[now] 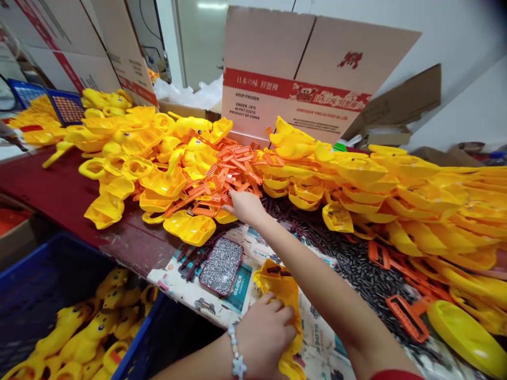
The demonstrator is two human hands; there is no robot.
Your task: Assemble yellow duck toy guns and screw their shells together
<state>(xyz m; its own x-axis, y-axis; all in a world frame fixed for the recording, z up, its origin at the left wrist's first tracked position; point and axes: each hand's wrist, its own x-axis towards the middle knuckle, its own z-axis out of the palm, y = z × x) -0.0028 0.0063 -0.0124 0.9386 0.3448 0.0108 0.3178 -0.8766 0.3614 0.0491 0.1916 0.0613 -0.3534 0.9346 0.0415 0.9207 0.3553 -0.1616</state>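
My left hand [266,335], with a beaded star bracelet, grips a hollow yellow plastic shell half [283,285] on the printed sheet near the front edge. Dark parts show inside the shell's upper end. My right hand [249,207] reaches across to the heap of orange plastic parts [237,163], its thumb and fingertips closing on one orange part [212,209] at the heap's near side. Left of the shell lies a shallow tray of small silvery metal pieces [221,266], probably screws.
Yellow shell halves [162,182] are heaped at left and stacked [380,184] at right. Many small dark cylindrical pieces [368,279] spread across the right side. A blue crate [144,330] of assembled yellow toys stands lower left. Cardboard boxes [285,47] rise behind.
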